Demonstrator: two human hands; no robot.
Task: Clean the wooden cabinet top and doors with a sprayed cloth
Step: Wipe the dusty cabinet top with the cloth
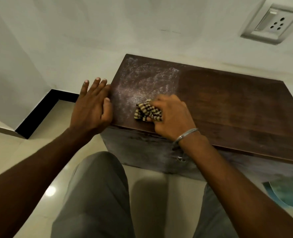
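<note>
The wooden cabinet (pixel 228 107) stands on the tiled floor (pixel 44 138) against the white wall (pixel 108 31), its long axis running from near left to far right. The left part of its top carries a pale, swirled film; the right part shows dark, bare wood. The striped cloth (pixel 146 112), bunched, lies on the top near the front left corner, at the edge of the filmed patch. The right hand (pixel 173 117) presses on it, its grip closed around the cloth. The left hand (pixel 92 107) rests flat and open against the cabinet's left edge, holding nothing. A metal bangle (pixel 185 135) circles the right wrist. A wall socket (pixel 269 24) sits far right; no writing is legible. A blue mat (pixel 286 193) lies near right.
</note>
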